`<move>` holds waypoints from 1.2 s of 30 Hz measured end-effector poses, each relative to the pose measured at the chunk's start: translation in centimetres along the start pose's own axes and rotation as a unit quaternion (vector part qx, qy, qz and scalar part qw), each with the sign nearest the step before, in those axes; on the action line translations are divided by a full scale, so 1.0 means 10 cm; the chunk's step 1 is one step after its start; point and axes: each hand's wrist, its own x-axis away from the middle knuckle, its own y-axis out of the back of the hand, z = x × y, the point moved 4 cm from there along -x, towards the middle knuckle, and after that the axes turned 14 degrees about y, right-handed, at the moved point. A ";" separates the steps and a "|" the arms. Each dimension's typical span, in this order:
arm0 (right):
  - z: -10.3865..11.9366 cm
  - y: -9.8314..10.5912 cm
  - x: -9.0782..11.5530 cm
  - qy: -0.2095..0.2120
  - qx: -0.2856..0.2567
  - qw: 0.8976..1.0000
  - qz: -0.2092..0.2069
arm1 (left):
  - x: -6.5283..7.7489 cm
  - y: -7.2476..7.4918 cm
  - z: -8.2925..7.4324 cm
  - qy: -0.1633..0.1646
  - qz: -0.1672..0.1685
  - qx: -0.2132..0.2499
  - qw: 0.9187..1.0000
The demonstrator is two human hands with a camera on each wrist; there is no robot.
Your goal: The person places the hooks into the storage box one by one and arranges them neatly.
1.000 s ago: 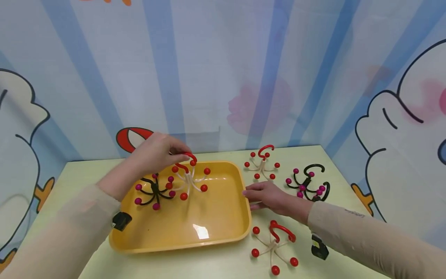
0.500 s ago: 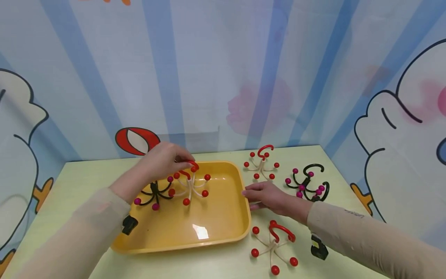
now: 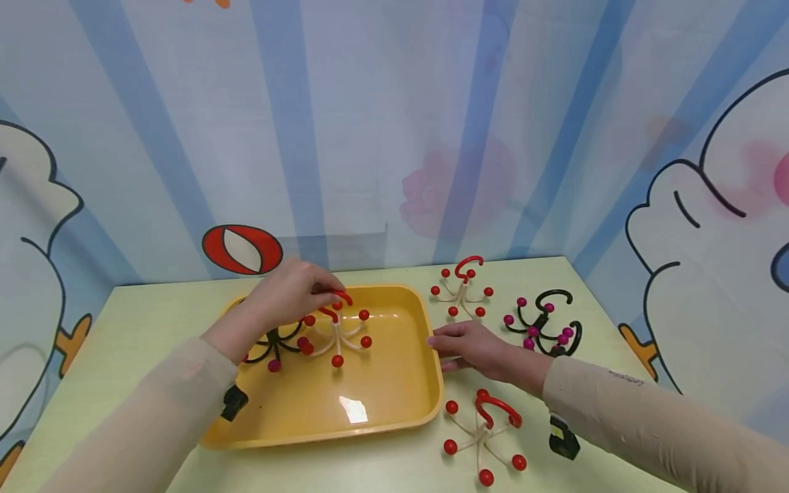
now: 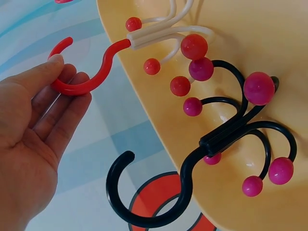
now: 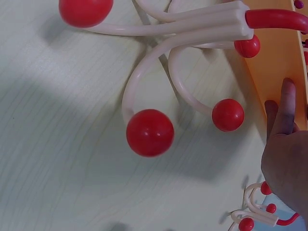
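A white-legged claw massager (image 3: 335, 333) with red ball tips is over the yellow tray (image 3: 394, 383). My left hand (image 3: 290, 291) pinches its red hooked handle between thumb and fingers, plainer in the left wrist view. Whether all its tips touch the tray floor, I cannot tell. Beside it inside the tray, a black claw massager (image 4: 221, 137) with magenta balls stands partly hidden behind my left hand and wrist in the head view. At the tray's right side, my right hand (image 3: 471, 348) rests with extended fingers against the wall, as the right wrist view confirms.
Right of the tray are a red-and-white massager (image 3: 462, 294) at the back, another massager (image 3: 483, 435) in front, and black massagers (image 3: 542, 329) close together. A printed curtain (image 3: 351, 137) rises behind the pale tabletop (image 3: 154, 308).
My left hand has come down slightly and to the right, lowering the red-and-white massager within the tray. The right hand stays against the tray's side.
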 end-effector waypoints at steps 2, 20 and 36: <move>0.00 0.00 0.00 0.001 0.000 1.000 0.001 | 0.00 -0.01 0.01 0.003 -0.002 0.000 1.000; 0.02 -0.01 0.01 -0.001 0.004 1.000 0.001 | -0.02 -0.11 0.10 -0.001 -0.010 -0.012 1.000; 0.01 -0.01 0.00 -0.004 0.007 1.000 -0.003 | 0.06 0.02 0.15 0.023 -0.036 -0.019 0.999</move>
